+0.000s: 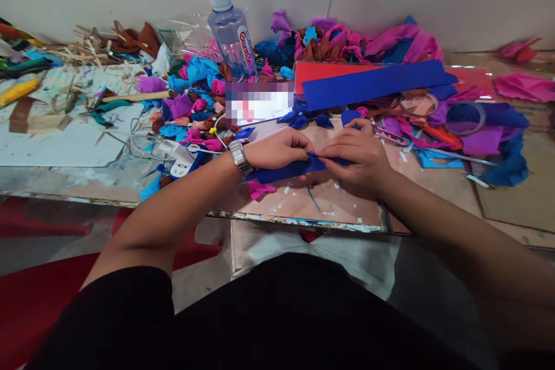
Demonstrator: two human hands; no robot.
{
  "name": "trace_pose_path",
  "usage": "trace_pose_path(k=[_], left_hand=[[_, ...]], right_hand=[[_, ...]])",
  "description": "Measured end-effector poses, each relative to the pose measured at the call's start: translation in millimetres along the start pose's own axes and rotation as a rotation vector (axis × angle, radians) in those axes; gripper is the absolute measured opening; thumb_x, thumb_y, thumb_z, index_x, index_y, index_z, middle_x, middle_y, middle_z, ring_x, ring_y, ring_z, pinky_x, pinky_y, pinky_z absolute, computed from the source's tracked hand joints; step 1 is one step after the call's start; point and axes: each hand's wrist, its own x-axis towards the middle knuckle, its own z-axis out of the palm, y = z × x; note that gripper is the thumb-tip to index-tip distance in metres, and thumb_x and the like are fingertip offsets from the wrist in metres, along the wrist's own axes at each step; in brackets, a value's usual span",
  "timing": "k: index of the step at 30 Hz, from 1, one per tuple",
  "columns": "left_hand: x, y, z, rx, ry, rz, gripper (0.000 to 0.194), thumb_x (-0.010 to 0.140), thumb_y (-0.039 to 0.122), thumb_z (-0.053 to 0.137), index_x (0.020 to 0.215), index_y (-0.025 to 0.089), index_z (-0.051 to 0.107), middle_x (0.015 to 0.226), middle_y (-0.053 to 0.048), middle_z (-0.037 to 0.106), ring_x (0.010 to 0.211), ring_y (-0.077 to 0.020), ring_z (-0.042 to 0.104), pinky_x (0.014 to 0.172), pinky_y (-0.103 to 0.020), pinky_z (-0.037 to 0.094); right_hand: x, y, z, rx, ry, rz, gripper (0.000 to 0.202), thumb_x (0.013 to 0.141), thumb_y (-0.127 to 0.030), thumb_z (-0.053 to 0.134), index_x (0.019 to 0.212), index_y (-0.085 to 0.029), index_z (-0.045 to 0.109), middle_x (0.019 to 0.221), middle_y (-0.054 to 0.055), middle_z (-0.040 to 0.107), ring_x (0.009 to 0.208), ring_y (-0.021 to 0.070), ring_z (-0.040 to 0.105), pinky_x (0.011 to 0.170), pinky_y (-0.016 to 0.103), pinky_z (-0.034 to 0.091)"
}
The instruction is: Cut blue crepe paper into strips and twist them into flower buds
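Blue strip, one, pinched by left hand and right hand; one bottle beyond.

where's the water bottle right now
In the head view, the water bottle stands above and left of centre, beyond the left hand, just behind the lit screen and left of the red sheet.

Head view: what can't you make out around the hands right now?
In the head view:
- Pinched part of the blue strip: covered by the left hand and right hand.
- Content of the lit screen: partly masked by pixelation.
- Full shape of the red object at lower left: cut off by the left edge.
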Motion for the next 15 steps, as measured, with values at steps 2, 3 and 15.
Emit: trace_pose_path(k=[2,3,15], left_hand=[[0.9,-1.7,-0.8,0.016,0.015,0.014,0.020,0.090,0.020,0.062,0.093,0.015,0.082,0.083,-0.001,0.082,0.067,-0.0098,0.071,0.066,-0.021,0.054],[1.2,-2.3,-1.2,0.019,0.018,0.014,0.021,0.090,0.020,0.062,0.093,0.015,0.082,0.083,-0.001,0.082,0.067,-0.0098,0.071,0.066,-0.021,0.053],[1.2,1.0,3.8,0.075,0.096,0.040,0.031,0.098,0.039,0.065,0.091,0.013,0.080,0.081,-0.002,0.078,0.072,-0.0120,0.065,0.070,-0.025,0.051]], right_hand=[[-0.2,-0.4,-1.4,-0.009,-0.023,0.015,0.009,0.099,-0.033,0.076,0.097,-0.036,0.084,0.093,-0.001,0.086,0.084,0.0235,0.076,0.109,0.058,0.044],[-0.5,-0.4,-1.8,-0.011,-0.030,0.018,0.009,0.099,-0.032,0.076,0.098,-0.036,0.085,0.094,-0.001,0.087,0.085,0.0239,0.076,0.110,0.058,0.044],[-1.2,-2.9,-3.3,-0.082,-0.009,0.030,0.010,0.101,-0.032,0.073,0.103,-0.032,0.083,0.097,0.000,0.087,0.089,0.0241,0.075,0.108,0.055,0.042]])
